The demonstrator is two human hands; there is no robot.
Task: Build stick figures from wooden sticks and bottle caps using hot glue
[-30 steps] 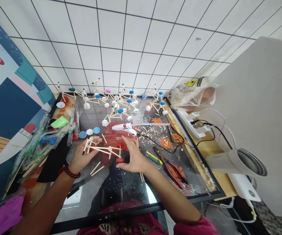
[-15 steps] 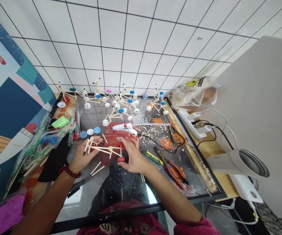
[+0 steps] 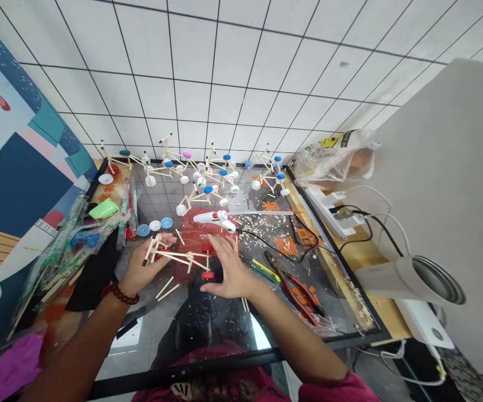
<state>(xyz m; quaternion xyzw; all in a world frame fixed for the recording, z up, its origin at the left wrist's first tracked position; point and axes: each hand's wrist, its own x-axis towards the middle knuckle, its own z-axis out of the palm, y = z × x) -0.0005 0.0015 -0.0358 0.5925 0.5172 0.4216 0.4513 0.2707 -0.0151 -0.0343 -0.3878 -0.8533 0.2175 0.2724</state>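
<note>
A small tricycle model of wooden sticks (image 3: 180,257) with red bottle-cap wheels lies across my two hands. My left hand (image 3: 138,265) is closed around its handlebar end, beside a black-tipped stick. At the other end, my right hand (image 3: 235,271) is open around the rear wheels, its thumb apart from the near red cap (image 3: 207,276). The fingertips reach by the far rear wheel, which they partly hide. A white hot glue gun (image 3: 211,217) lies just beyond, on a red patch. Loose sticks (image 3: 167,289) rest near my left wrist.
Finished stick tricycles (image 3: 207,190) stand in a group along the back. Blue and white caps (image 3: 154,225) sit left of the glue gun. Red-handled pliers (image 3: 293,287), a yellow cutter (image 3: 265,269) and wood scraps lie right. Packaged sticks (image 3: 63,254) fill the left side; a power strip (image 3: 333,212) stands right.
My right thumb and fingers have spread, and the thumb has moved down away from the near red wheel. My left hand still holds the tricycle model in the same place.
</note>
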